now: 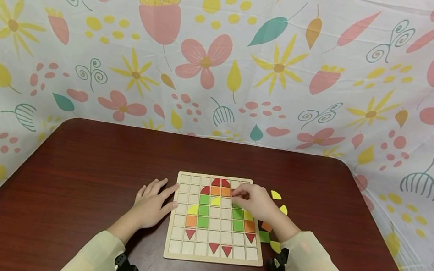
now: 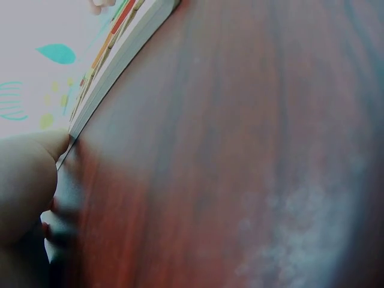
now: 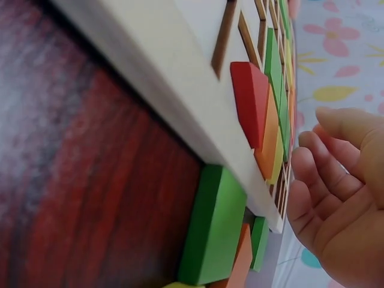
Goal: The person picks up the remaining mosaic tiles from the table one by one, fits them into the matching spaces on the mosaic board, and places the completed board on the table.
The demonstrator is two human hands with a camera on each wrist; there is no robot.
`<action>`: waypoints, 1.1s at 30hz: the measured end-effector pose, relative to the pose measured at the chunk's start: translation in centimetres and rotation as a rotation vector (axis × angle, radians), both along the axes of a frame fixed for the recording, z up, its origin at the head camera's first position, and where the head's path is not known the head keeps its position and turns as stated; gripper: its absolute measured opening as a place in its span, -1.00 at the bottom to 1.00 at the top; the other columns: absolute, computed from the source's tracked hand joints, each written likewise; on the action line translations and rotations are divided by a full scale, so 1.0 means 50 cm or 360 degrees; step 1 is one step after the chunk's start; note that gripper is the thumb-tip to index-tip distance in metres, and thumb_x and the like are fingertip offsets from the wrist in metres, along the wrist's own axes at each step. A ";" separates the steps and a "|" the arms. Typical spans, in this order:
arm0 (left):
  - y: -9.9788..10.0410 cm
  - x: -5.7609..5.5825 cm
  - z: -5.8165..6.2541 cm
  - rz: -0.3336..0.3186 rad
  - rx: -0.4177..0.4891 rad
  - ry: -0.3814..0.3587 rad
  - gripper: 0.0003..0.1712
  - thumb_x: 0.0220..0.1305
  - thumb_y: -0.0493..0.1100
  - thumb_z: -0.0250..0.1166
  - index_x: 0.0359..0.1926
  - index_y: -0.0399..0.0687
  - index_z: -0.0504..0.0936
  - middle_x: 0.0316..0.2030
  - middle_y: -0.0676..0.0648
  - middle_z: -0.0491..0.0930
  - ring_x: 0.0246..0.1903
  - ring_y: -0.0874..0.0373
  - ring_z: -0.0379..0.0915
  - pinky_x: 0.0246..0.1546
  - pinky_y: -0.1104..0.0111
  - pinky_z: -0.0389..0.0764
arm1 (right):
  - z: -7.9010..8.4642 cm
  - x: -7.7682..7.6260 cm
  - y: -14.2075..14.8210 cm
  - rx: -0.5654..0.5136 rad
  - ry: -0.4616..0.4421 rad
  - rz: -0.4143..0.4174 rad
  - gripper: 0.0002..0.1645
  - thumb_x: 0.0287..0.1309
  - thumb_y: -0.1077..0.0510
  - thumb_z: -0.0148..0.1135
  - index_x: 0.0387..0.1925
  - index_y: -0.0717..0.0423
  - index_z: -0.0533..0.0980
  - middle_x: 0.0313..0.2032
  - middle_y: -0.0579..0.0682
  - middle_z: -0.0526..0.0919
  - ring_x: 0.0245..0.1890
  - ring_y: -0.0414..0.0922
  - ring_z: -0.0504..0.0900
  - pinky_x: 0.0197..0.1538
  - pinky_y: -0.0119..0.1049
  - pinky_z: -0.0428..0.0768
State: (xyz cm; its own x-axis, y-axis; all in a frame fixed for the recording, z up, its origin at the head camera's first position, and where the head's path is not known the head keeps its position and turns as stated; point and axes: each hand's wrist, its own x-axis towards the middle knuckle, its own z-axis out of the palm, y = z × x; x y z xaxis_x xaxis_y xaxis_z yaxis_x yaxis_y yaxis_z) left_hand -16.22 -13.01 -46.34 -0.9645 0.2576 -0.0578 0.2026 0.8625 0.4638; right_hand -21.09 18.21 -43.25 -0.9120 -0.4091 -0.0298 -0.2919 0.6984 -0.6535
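Observation:
A square wooden grid board (image 1: 176, 236) lies on the table, its cells partly filled with coloured pieces. My left hand (image 1: 149, 205) is spread flat at the board's left edge; its thumb (image 2: 54, 144) meets the rim in the left wrist view. Over the upper right cells, my right hand (image 1: 254, 202) pinches a small red piece with thumb and fingertips; only a sliver of it shows beside the orange squares (image 1: 220, 191). Red quarter-circles (image 1: 220, 182) sit above these. Green squares (image 1: 204, 210) and a yellow quarter-circle (image 1: 215, 201) lie in cells lower down.
Right of the board lie loose pieces: yellow quarter-circles (image 1: 275, 195), a green square (image 1: 264, 236) and an orange square (image 1: 266, 226) partly under the right forearm. Several red triangles (image 1: 189, 234) sit in lower cells. A patterned cloth (image 1: 227, 63) hangs behind the dark table (image 1: 68, 188).

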 end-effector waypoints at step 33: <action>0.000 0.003 -0.005 0.0013 -0.0001 0.0032 -0.38 0.39 0.17 0.01 0.42 0.21 0.20 0.43 -0.20 0.05 0.44 -0.24 -0.17 0.30 -0.26 -0.14 | -0.003 0.015 0.060 -0.0309 0.0000 -0.0180 -0.57 0.15 0.01 0.30 -0.03 0.19 0.55 -0.13 0.09 0.65 -0.23 -0.10 0.60 -0.26 -0.31 0.56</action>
